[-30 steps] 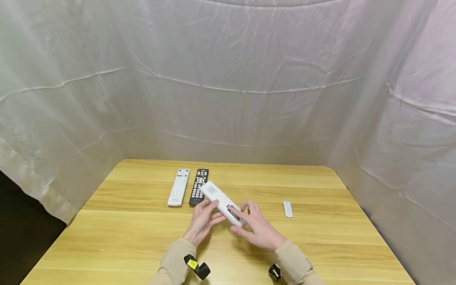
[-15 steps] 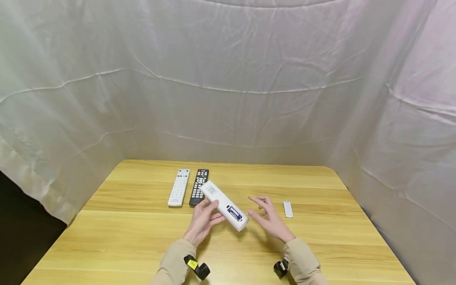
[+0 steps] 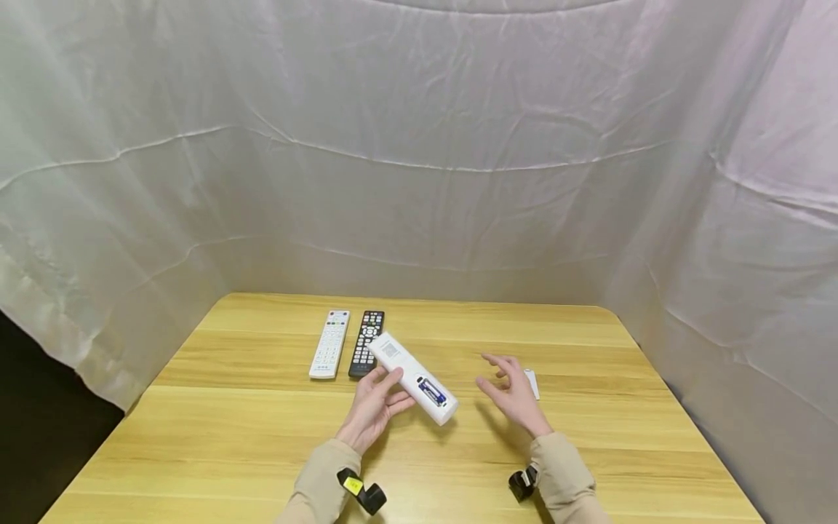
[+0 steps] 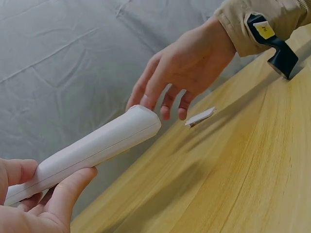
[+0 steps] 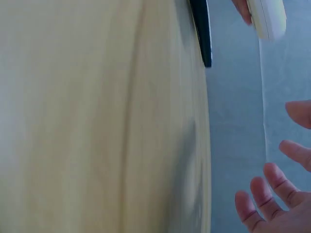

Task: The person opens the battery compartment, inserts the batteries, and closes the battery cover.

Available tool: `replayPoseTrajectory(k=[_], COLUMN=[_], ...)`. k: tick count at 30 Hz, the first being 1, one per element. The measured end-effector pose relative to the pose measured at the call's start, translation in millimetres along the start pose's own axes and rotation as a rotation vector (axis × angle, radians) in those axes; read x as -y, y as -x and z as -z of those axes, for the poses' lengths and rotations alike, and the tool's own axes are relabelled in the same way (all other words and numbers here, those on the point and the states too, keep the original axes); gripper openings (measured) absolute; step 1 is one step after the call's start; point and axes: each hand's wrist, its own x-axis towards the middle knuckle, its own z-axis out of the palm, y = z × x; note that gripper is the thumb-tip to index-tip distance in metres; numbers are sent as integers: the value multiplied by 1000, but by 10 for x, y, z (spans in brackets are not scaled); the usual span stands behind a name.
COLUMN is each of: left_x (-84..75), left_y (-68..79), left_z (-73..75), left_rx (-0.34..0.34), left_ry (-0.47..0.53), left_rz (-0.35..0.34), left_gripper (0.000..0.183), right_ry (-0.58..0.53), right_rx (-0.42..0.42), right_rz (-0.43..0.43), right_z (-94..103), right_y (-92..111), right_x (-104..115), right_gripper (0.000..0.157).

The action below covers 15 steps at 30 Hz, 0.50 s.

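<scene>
My left hand (image 3: 372, 407) grips a white remote control (image 3: 406, 367) by its middle, thumb on top, holding it above the table with its back facing up. The battery compartment is uncovered, and blue-and-silver batteries (image 3: 433, 391) lie inside it. To the right, my right hand (image 3: 513, 393) hovers with loosely bent, spread fingers and nothing in them. Just behind that hand lies a small white battery cover (image 3: 532, 383), partly hidden by it in the head view; the left wrist view also shows the cover (image 4: 200, 117) on the table.
A white remote with many buttons (image 3: 329, 345) and a black remote (image 3: 364, 349) lie side by side, face up, at the back left of the wooden table (image 3: 262, 437). The held remote overlaps the black one in the head view. Grey curtains (image 3: 419, 182) surround the table.
My right hand has left the batteries in the remote and moved right toward the battery cover, now partly hiding it. The left hand and its remote have hardly moved.
</scene>
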Motion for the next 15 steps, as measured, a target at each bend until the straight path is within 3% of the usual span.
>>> replayPoseTrajectory(k=[7,15], left_x=[4,0], left_y=[-6,11], left_z=[13,25], left_rx=[10,7], left_ry=[9,16], left_rz=[0,7], left_gripper=[52,52], right_ry=[190,360], right_rx=[-41,-23], right_rz=[-89,-202], right_z=[153,369], right_y=[-40,-79], right_x=[-114,-172], right_gripper=[56,61])
